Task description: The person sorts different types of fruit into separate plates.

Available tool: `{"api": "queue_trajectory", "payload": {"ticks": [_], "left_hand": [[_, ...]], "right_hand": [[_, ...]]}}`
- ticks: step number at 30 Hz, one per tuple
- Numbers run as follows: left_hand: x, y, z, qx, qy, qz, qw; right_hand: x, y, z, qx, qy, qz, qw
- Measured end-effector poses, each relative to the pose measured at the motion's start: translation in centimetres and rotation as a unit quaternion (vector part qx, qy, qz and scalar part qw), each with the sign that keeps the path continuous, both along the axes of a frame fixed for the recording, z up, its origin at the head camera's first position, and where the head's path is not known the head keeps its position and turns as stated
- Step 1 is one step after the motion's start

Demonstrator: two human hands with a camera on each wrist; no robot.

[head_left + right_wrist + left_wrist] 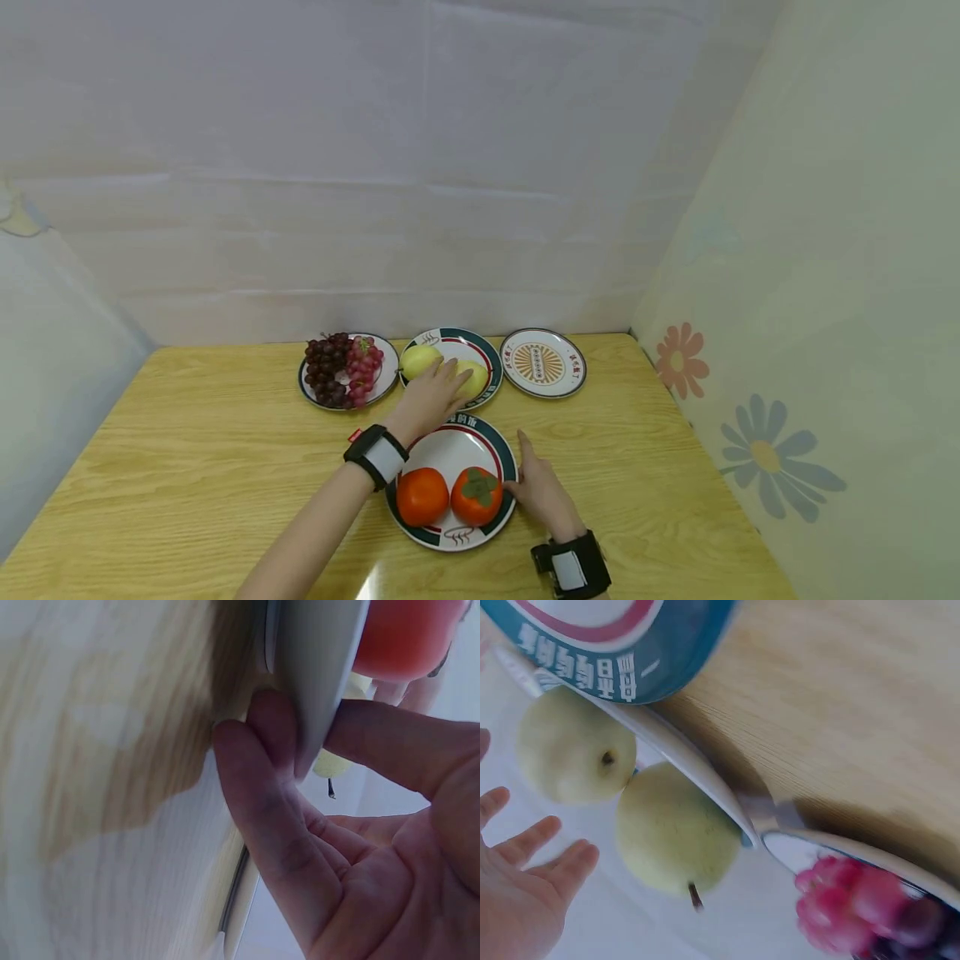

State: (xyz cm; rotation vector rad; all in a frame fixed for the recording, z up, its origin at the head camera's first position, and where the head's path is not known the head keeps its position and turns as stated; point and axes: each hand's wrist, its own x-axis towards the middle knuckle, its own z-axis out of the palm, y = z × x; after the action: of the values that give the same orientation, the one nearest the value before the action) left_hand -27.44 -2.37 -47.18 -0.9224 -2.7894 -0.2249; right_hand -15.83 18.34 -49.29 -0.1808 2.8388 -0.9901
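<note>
1. Where we place the left hand (pixel 425 403), over the near side of the far plate (pixel 491 354), the ruling relation is this: right pear (pixel 474 380) just right of the fingertips, left pear (pixel 420 360) just beyond, to their left.
2. Left hand, the nearer to both pears: fingers spread and slightly bent, nothing held; whether a fingertip touches the right pear, we cannot tell.
3. Right hand (pixel 546 492), at the right side of the near plate (pixel 450 450): thumb on the rim, fingers beneath, pinching it with little gap between.
4. Pears, two, side by side on the far plate: nearly round, so we assign no long axis.
5. Persimmons (pixel 422 497), two, on the near half of the near plate.
6. Far left, we list grapes (pixel 326 371) on a plate (pixel 390 367); far right, a patterned plate (pixel 543 363).
</note>
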Motion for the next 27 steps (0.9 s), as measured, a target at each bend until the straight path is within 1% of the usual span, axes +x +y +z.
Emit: {"api": "queue_trajectory", "payload": {"ticks": [4, 8, 11, 15, 18, 22, 25, 27], "left_hand": [[2.6, -2.1, 0.1, 0.033, 0.002, 0.012, 0.9994], [5.1, -3.8, -0.3, 0.036, -0.01, 0.043, 0.9984], [6.7, -4.7, -0.9, 0.017, -0.012, 0.082, 0.9964], [8.5, -5.2, -1.8, -0.009, 0.009, 0.118, 0.9929], [9.3, -5.5, -2.5, -0.024, 0.023, 0.131, 0.9909], [10.0, -5.7, -3.4, -0.023, 0.024, 0.128, 0.9912], [10.2, -5.8, -3.9, -0.014, 0.03, 0.121, 0.9921], [10.2, -5.9, -4.0, -0.008, 0.038, 0.119, 0.9922]], "right_hand": [[0.1, 0.2, 0.0, 0.007, 0.012, -0.001, 1.0], [0.2, 0.3, 0.2, 0.01, 0.015, 0.0, 1.0], [0.3, 0.2, 0.3, 0.015, 0.004, -0.007, 1.0], [0.3, 0.2, 0.3, 0.028, -0.001, -0.012, 1.0], [0.5, 0.1, 0.6, 0.044, 0.022, -0.013, 0.999], [0.9, -0.3, 1.7, 0.042, 0.061, -0.006, 0.997], [1.3, -0.9, 3.1, 0.036, 0.069, 0.026, 0.997], [1.6, -1.3, 3.9, 0.038, 0.065, 0.062, 0.995]]}}
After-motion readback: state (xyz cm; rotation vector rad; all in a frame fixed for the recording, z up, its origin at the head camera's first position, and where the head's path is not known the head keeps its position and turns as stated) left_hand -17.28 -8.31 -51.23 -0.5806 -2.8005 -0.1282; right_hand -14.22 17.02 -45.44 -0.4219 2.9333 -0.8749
